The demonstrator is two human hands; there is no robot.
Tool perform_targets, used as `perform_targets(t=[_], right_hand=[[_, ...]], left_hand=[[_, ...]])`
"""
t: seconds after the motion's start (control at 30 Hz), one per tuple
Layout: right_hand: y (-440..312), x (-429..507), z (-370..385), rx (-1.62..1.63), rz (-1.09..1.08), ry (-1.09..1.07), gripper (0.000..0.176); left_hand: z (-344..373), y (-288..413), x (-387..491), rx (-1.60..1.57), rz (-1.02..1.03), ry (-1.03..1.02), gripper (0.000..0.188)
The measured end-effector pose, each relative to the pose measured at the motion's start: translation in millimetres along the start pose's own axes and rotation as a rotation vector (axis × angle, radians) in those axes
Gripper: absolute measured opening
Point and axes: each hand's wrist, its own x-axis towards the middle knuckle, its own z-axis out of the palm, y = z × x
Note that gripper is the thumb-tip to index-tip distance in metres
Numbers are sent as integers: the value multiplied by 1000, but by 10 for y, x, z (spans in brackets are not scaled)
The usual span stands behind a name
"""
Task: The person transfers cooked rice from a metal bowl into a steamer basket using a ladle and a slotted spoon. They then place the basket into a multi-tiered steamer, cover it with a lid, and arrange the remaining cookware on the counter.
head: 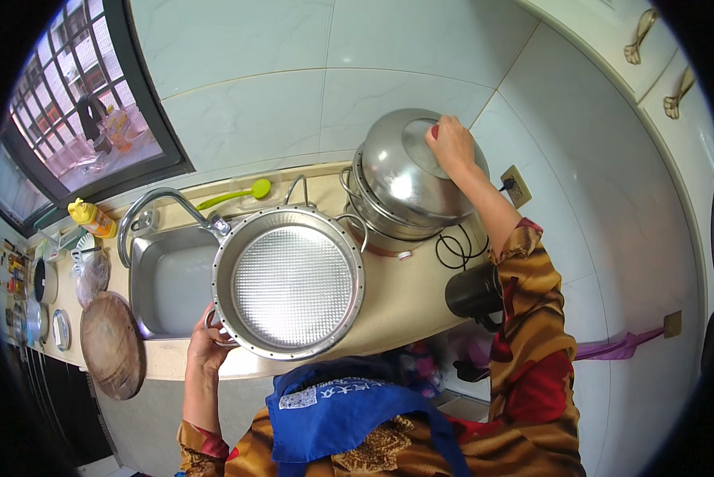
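Note:
My left hand (207, 346) grips one side handle of a round metal pan (291, 286) with a dimpled bottom and a dotted rim. The pan is tilted towards me over the counter, its left edge overlapping the sink. To its right stands a stacked metal steamer pot (381, 220) with loop handles. My right hand (452, 143) holds the red knob of the domed metal lid (399, 161), which sits tilted at the pot's top; whether it touches the rim all round cannot be told.
A faucet (166, 194) arches over the sink (175, 286). Behind lies a green ladle (238, 194). A round wooden board (112, 346) rests at the counter's left front edge; a yellow bottle (91, 217) stands beyond. A dark pitcher (473, 292) and a black cord (452, 250) are at right.

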Motion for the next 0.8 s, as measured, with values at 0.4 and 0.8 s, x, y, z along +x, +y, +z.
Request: perform_targets(t=[0.4, 0.8], right_hand=[[53, -24, 505, -43, 58, -69, 30], [-21, -42, 440, -104, 15, -100, 27]], left_hand=[[18, -106, 48, -42, -20, 48, 95], [83, -136, 176, -46, -60, 16, 95]])
